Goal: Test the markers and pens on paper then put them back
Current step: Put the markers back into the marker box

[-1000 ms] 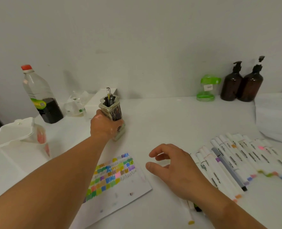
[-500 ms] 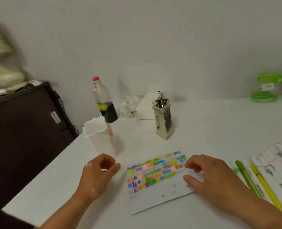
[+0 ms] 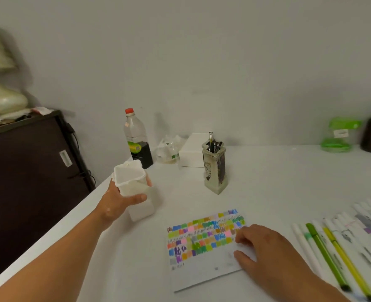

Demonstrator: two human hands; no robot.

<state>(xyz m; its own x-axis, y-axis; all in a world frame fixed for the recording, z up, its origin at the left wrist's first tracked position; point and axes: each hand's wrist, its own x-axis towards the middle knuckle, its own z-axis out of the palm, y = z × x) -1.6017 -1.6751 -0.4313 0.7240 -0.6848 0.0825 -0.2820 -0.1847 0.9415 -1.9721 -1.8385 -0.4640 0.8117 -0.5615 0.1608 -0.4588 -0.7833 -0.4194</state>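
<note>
1. The white bench (image 3: pixel 278 182) carries everything.
2. The markers and pens (image 3: pixel 332 238) lie in a row at its right edge, untouched.
3. The test paper (image 3: pixel 202 273), covered in colour swatches, lies flat near the front; the right hand (image 3: pixel 265 247) rests on its right part, fingers relaxed, grasping nothing.
4. The left hand (image 3: pixel 117 202) grips a white lidded box (image 3: pixel 136 208) at the bench's left edge.
5. A pen pot (image 3: pixel 216 171) stands behind the paper.

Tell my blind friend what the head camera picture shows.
At a white table, a person's left hand grips a white plastic box while the right hand rests on paper covered in colour swatches. Markers lie at right; a pen holder stands behind.
</note>
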